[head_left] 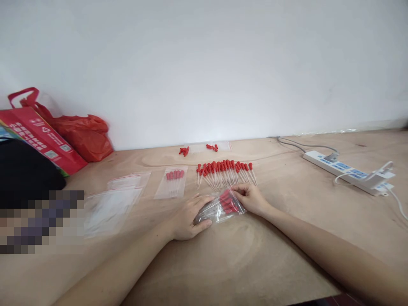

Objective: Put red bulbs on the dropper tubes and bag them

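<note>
A clear zip bag (219,216) holding several droppers with red bulbs lies tilted between my hands, low over the wooden table. My left hand (188,219) grips its left end, around the glass tips, with thumb and fingers on either side. At the right end, by the red bulbs, my right hand (251,199) pinches the bag's edge. Just behind, a row of loose droppers (223,168) lies with bulbs pointing to the wall. Left of that row is a flat filled bag (170,182) with several droppers inside.
Empty clear bags (111,208) are stacked at the left. Loose red bulbs (184,151) and another bag (223,146) lie near the wall. A white power strip (344,170) with cables occupies the right. Red bags (83,134) and a black item (28,168) stand at the far left.
</note>
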Action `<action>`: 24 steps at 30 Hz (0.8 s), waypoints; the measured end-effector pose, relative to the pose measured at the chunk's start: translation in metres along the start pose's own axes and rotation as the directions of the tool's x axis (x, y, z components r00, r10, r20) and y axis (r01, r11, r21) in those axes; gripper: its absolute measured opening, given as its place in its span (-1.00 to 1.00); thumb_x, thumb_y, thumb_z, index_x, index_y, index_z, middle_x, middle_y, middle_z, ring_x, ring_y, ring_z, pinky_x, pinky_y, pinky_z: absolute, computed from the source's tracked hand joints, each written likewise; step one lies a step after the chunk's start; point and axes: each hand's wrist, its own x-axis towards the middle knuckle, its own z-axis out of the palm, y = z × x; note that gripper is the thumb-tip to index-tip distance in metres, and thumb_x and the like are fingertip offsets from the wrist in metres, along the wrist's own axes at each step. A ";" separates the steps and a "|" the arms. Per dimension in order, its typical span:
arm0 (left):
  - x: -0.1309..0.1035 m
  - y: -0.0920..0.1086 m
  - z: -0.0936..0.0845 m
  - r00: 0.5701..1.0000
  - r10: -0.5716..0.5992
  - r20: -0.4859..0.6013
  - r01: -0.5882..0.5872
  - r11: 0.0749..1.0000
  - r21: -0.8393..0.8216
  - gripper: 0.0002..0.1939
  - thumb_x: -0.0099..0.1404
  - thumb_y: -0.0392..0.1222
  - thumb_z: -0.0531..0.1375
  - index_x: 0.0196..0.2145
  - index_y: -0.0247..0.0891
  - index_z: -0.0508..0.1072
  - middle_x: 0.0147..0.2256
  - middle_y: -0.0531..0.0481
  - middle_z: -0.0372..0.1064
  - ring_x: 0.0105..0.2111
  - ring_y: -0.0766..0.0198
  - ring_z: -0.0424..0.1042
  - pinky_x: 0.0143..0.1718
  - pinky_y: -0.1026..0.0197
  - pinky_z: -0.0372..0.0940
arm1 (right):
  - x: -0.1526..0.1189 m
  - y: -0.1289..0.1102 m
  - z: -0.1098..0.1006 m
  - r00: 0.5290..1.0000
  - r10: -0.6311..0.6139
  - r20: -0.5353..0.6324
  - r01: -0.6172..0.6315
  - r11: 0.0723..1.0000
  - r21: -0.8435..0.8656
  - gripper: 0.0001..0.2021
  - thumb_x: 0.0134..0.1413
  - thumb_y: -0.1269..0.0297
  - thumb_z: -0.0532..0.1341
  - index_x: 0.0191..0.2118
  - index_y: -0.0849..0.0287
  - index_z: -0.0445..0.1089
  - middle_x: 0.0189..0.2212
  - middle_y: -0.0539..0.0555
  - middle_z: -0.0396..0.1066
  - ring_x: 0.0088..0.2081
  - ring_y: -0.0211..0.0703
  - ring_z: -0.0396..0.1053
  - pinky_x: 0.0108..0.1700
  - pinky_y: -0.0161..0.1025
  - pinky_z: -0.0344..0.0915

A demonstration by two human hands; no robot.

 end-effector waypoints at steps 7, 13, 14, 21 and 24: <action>0.000 0.002 -0.002 1.000 0.001 0.004 -0.001 1.000 0.013 -0.48 0.17 -0.17 0.09 0.08 -0.16 0.04 0.06 -0.09 0.15 0.05 0.11 0.15 0.11 -0.05 -0.03 | 0.010 -0.004 0.006 0.988 0.139 -0.060 -0.141 0.990 -0.029 -0.75 -0.19 0.11 0.22 -0.56 0.23 0.44 -0.62 0.05 0.43 -0.57 -0.19 0.35 -0.56 -0.31 0.23; 0.000 -0.002 0.001 1.000 0.010 0.000 -0.010 0.999 0.037 -0.48 0.17 -0.16 0.09 0.07 -0.19 0.06 0.05 -0.10 0.16 0.06 0.13 0.14 0.10 -0.02 0.01 | 0.011 -0.001 -0.002 0.989 0.074 0.129 -0.072 0.997 -0.015 -0.68 -0.18 0.06 0.20 -0.67 0.23 0.31 -0.73 -0.05 0.29 -0.64 -0.34 0.21 -0.59 -0.38 0.12; 0.000 -0.003 0.001 1.000 0.013 0.006 -0.013 0.999 0.045 -0.49 0.17 -0.15 0.09 0.07 -0.19 0.06 0.06 -0.10 0.15 0.06 0.13 0.13 0.10 -0.01 0.02 | 0.011 -0.002 -0.004 0.981 0.094 0.170 -0.100 0.995 0.029 -0.68 -0.18 0.07 0.20 -0.66 0.23 0.29 -0.72 -0.06 0.28 -0.64 -0.36 0.19 -0.59 -0.39 0.12; 0.000 -0.003 0.004 0.999 -0.010 -0.031 0.014 0.993 0.120 -0.54 0.14 -0.13 0.12 0.01 -0.21 0.19 0.03 -0.10 0.20 0.04 0.11 0.15 0.06 -0.01 0.04 | 0.002 -0.021 -0.018 0.931 0.338 0.136 -0.346 0.937 0.041 -0.68 -0.10 0.03 0.17 -0.31 0.17 0.21 -0.64 -0.12 0.27 -0.78 -0.44 0.03 -0.77 -0.42 -0.10; -0.001 0.000 0.003 0.998 -0.001 -0.067 0.010 0.990 0.138 -0.55 0.10 -0.12 0.15 -0.03 -0.21 0.24 -0.02 -0.10 0.24 -0.01 0.08 0.20 0.02 -0.01 0.08 | -0.001 -0.022 -0.017 0.930 0.271 0.247 -0.281 0.960 0.003 -0.67 -0.16 0.04 0.22 -0.39 0.23 0.27 -0.66 -0.10 0.23 -0.72 -0.45 0.04 -0.72 -0.43 -0.06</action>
